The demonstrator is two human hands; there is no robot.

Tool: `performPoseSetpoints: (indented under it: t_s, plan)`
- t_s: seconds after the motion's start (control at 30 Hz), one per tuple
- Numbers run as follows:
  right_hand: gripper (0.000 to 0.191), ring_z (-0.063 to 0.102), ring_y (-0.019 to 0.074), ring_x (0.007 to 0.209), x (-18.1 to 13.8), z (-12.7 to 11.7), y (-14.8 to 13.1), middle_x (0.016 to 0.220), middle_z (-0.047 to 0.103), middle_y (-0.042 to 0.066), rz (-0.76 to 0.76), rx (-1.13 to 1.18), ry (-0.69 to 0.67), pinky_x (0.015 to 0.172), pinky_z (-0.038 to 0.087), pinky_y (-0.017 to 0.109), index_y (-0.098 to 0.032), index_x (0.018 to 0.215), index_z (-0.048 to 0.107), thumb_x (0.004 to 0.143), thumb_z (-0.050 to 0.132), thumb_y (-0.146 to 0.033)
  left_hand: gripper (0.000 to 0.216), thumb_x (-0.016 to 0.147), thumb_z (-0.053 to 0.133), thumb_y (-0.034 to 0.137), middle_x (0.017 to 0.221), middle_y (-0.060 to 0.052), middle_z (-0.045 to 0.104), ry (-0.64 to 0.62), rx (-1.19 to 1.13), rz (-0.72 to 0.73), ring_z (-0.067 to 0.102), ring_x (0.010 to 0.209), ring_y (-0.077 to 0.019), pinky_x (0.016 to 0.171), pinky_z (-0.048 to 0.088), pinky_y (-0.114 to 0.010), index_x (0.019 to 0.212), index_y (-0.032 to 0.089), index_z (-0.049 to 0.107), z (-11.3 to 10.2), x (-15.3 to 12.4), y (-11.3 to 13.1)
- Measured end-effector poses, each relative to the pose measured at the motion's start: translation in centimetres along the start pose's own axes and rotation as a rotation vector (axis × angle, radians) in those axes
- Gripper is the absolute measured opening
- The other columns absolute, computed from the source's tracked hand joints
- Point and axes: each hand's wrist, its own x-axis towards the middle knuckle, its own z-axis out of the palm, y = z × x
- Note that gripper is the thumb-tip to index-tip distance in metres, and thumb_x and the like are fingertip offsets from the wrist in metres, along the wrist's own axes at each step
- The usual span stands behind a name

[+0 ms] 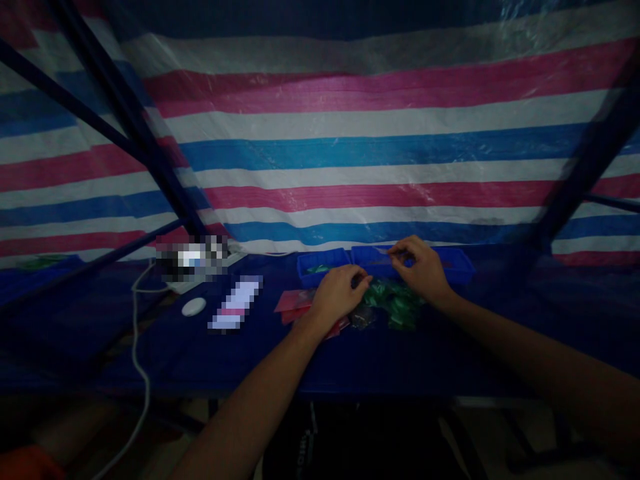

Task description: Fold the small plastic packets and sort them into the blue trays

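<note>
My left hand (337, 293) rests curled on the dark blue table (150, 347), its fingers closed on something small I cannot make out, beside a pile of green packets (397, 303). My right hand (423, 267) hovers over that pile and pinches a thin tweezers-like tool (384, 251) that points left over the blue trays. Red packets (293, 303) lie just left of my left hand. A small dark clear bag (363, 317) sits between the hands, near the front of the pile.
Two blue trays (323, 263) (460, 263) stand at the back of the table against a striped tarp wall (350, 147). A white round disc (194, 307), a white cable (137, 347) and blurred-out items lie at the left. Dark poles (125, 113) cross the left side.
</note>
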Motion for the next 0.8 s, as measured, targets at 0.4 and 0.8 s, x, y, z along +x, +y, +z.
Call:
performPoseSetpoints:
  t_s: [0.4, 0.8]
  plan:
    - [0.043, 0.063, 0.0309, 0.118, -0.9, 1.9, 1.0, 0.128, 0.067, 0.014, -0.187, -0.109, -0.365, 0.105, 0.047, 0.053, -0.019, 0.134, 0.059, 0.094, 0.058, -0.033, 0.053, 0.105, 0.033, 0.046, 0.073, -0.006, 0.068, 0.082, 0.053, 0.013, 0.064, 0.072, -0.0189, 0.074, 0.046, -0.032, 0.073, 0.018, 0.065, -0.9, -0.3, 1.4]
    - [0.037, 0.055, 0.0274, 0.127, -1.9, 0.3, -4.4, 0.127, 0.067, 0.012, -0.535, -0.059, -0.594, 0.112, 0.04, 0.05, -0.019, 0.129, 0.062, 0.097, 0.056, -0.036, 0.049, 0.105, 0.033, 0.046, 0.071, -0.004, 0.062, 0.16, 0.18, 0.001, 0.056, 0.063, -0.0164, 0.065, 0.04, -0.03, 0.074, 0.019, 0.059, -2.0, 0.0, 0.6]
